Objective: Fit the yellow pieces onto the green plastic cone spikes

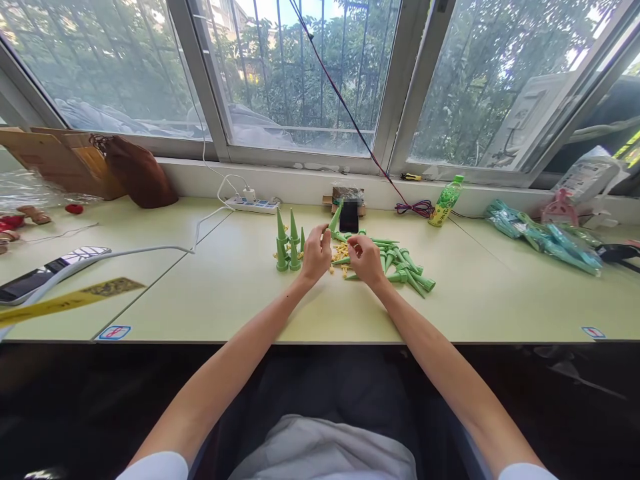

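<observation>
My left hand (pixel 317 255) is closed around the lower part of a green plastic spike (pixel 335 219), whose tip points up. A little to the right, my right hand (pixel 366 259) is pinched, but whatever lies between its fingertips is too small to make out. Small yellow plastic pieces (pixel 341 252) are scattered on the table between and under both hands. Several green spikes (pixel 281 257) stand upright left of my left hand, with bits of yellow at their sides. To the right of my right hand lies a loose pile of green spikes (pixel 400 261).
Behind the hands lie a black phone (pixel 349 215) and a small cardboard box (pixel 327 200). A power strip (pixel 255 204), a green drink bottle (pixel 447 201) and coiled cable (pixel 415 208) line the window side. Bagged teal items (pixel 545 237) lie right; another phone (pixel 50 270) lies left.
</observation>
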The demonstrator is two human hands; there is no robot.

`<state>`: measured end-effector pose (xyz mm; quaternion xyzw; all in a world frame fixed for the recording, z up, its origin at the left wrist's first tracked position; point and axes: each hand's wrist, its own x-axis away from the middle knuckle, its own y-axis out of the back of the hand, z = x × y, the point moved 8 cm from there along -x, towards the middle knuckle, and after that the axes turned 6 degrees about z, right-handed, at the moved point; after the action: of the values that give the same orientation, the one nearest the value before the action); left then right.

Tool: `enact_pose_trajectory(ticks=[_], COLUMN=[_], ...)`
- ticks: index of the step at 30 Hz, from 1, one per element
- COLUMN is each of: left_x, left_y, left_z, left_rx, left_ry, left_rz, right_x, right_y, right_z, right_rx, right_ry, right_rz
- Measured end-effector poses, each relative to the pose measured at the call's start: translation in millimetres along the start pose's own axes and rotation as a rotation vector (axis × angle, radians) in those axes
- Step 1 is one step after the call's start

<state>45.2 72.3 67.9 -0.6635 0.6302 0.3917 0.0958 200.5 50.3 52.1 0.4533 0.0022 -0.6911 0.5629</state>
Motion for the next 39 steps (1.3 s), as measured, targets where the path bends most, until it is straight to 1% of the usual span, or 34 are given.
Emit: enact_pose_trajectory(ticks=[5,9,16,22,26,31,39], left_x=[-0.6,-0.4,-0.1,0.0,0.0,-0.1,1.2], left_y=[1.9,2.9,4.1,4.7,5.3,6.0,4.5], left_z=[-0.3,-0.7,-1.9,-0.1,2.3,-2.1,-4.7], left_rx=[-0.012,-0.011,0.015,0.065,0.086,0.055,0.019], left_ry=[0.001,0.01,0.015,0.052,0.084,0.051,0.037], left_rz=[-0.017,-0.022,-0.036,-0.03,-0.029,-0.034,-0.023], right_x=[2.1,4.3,12.1,16.0,15.4,15.4,17.4], right_y=[-16.3,-26.5,-43.0,-49.0,-46.9,-45.1,-51.2], right_z=[4.2,4.1,15.4,17.3,17.3,19.6,20.4], right_rx=[0.081,0.152,0.224,0.295,0.347,0.37,0.382], right_ry=[0.106,0.142,0.203,0.219,0.202,0.184,0.214], right_rz=[0.135,0.194,0.332,0.375,0.367,0.38,0.423])
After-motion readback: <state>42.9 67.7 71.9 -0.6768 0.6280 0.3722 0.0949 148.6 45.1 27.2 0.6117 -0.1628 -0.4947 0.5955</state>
